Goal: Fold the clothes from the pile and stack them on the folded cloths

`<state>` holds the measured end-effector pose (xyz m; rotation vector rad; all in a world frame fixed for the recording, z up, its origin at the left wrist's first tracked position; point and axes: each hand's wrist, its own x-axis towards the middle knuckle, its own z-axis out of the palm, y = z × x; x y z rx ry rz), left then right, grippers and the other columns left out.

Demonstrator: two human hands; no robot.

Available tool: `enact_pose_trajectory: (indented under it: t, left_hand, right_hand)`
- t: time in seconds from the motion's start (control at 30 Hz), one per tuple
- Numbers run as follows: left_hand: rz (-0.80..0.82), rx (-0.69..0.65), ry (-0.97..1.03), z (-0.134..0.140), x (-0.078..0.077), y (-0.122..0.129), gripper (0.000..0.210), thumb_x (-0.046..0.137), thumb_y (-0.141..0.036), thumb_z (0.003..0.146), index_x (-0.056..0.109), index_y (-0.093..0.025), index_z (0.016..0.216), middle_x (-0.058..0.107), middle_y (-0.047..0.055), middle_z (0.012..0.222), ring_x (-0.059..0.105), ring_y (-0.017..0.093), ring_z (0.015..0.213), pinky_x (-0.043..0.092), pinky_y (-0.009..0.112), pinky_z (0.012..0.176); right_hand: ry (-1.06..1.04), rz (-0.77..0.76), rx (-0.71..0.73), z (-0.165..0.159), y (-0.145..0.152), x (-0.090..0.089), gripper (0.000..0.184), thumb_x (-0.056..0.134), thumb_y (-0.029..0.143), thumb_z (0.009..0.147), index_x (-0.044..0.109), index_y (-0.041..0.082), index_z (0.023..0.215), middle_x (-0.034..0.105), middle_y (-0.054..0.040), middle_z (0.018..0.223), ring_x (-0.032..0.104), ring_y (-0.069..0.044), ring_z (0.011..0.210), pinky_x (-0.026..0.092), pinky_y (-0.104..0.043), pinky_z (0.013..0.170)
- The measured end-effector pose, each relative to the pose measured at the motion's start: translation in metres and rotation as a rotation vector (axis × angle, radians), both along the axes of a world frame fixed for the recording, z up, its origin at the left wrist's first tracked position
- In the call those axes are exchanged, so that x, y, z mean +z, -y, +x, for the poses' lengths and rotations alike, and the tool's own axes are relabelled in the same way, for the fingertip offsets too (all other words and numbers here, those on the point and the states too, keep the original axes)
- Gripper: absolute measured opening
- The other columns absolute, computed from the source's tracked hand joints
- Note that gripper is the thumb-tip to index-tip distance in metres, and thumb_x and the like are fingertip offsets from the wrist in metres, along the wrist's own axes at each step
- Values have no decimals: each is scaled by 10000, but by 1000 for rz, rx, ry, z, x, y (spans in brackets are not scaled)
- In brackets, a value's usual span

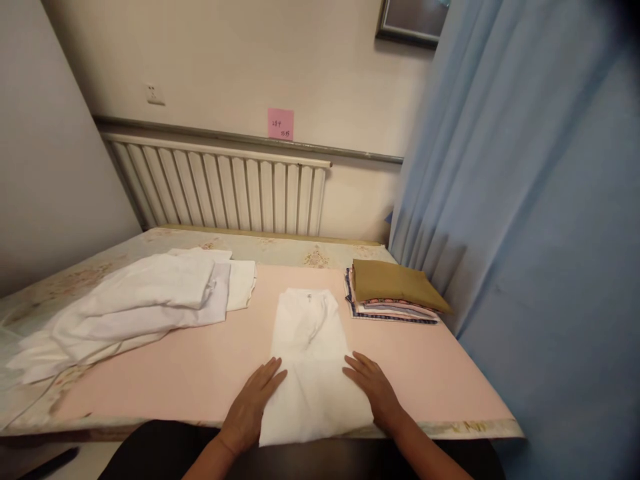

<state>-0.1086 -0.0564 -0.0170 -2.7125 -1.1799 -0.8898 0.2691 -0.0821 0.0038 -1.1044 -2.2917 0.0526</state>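
A white shirt [313, 373], folded into a long narrow shape, lies in front of me with its collar end pointing away. Its near end reaches the table's front edge. My left hand [253, 400] rests along the shirt's left side, fingers stretched out and touching the fabric's edge. On the opposite side my right hand [373, 387] lies with spread fingers against the shirt's right edge. Neither hand grips the cloth.
White garments [150, 300] lie in a loose heap at left. At right sits a stack of folded cloths, a mustard one [393, 283] on top. A pink mat [200, 373] covers part of the floral tablecloth [315, 257]. A blue curtain [525, 233] hangs along the right side.
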Motion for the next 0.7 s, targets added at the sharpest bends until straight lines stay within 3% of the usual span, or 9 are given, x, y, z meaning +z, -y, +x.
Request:
enact_pose_trajectory:
  t: [0.1,0.2,0.27,0.33,0.4,0.5,0.6,0.7]
  left_hand:
    - [-108,-64,71,1,1,-9,444,370,-227,952,531,-316,1357,528,13,1438,441,193,1361,348,433,1149]
    - [-300,-28,228,-2,8,0,450,275,-285,974,619,-311,1262,572,12,1396,467,196,1342,370,428,1133]
    - [-413,-20,342,-3,19,11,422,359,-415,943,649,-290,1223,589,40,1378,489,246,1320,392,440,1111]
    - [-568,-64,399,-1,33,19,447,514,-539,844,687,-251,1139,670,73,1256,585,289,1195,450,420,1047]
    - [-744,9,473,5,47,17,443,449,-554,870,710,-209,963,744,67,1011,666,267,979,522,373,909]
    - [-824,246,616,21,65,-7,476,458,-581,834,682,-165,895,742,68,901,666,276,899,529,361,814]
    - [-855,419,696,38,76,-46,479,463,-540,825,650,-150,1030,729,90,1015,658,267,968,512,341,814]
    - [-872,513,686,48,80,-77,466,427,-527,830,652,-127,907,723,129,892,667,276,862,504,352,709]
  right_hand:
    - [-116,-46,42,-6,-7,8,355,447,368,937,616,262,1231,605,-75,1332,384,-266,1384,391,-482,1069]
    - [-229,-179,43,-10,-3,20,343,472,444,917,665,272,1142,687,-59,1194,470,-265,1323,319,-492,1126]
    - [-305,-269,40,-11,6,29,362,530,488,868,684,272,1115,707,-58,1143,551,-275,1242,344,-466,1113]
    - [-412,-361,20,-14,15,36,370,569,488,831,700,246,1078,715,-73,1107,631,-278,1112,454,-409,1006]
    - [-533,-451,-66,-19,17,42,331,543,455,842,708,202,980,733,-78,968,679,-257,920,525,-336,812]
    - [-630,-497,-314,-31,-6,50,327,495,444,853,662,167,802,692,-54,737,640,-230,748,484,-283,653]
    - [-662,-471,-580,-43,-52,58,330,521,484,810,632,176,763,689,-48,789,605,-223,801,453,-267,675]
    - [-660,-521,-686,-49,-92,57,299,530,447,786,584,191,641,631,-27,645,571,-194,686,413,-257,609]
